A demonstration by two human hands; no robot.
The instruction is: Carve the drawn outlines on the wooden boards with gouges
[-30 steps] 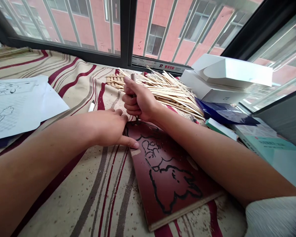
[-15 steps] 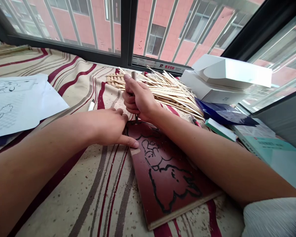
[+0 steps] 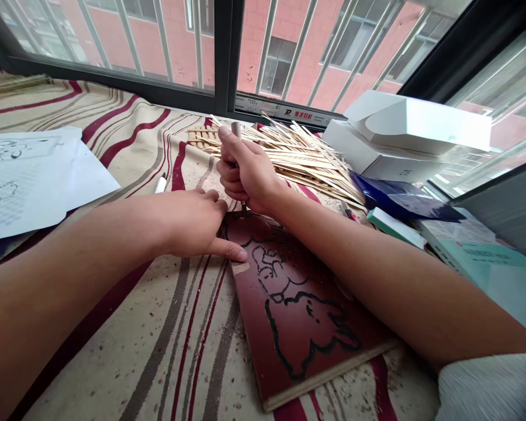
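A reddish-brown board (image 3: 284,351) with black carved outlines lies slanted on the striped cloth. My right hand (image 3: 248,172) is wrapped round the upright handle of a carving tool (image 3: 236,130), thumb near its top. The tool's metal end (image 3: 244,209) meets the board's far edge; its very tip is too small to make out. My left hand (image 3: 197,225) lies at the board's left edge, its thumb stretched onto the surface beside a pale bare patch and its other fingers spread on the far side.
Thin wooden strips (image 3: 307,158) are piled behind my right hand. Drawn-on papers (image 3: 21,175) lie left, near a white marker (image 3: 161,184). At the right are a white box (image 3: 403,134), a blue folder (image 3: 390,196) and books (image 3: 486,263). Crumbs dot the striped cloth (image 3: 158,327).
The view has shifted slightly. The tool's handle leans a little more to the left at its top. My left hand keeps its place on the board.
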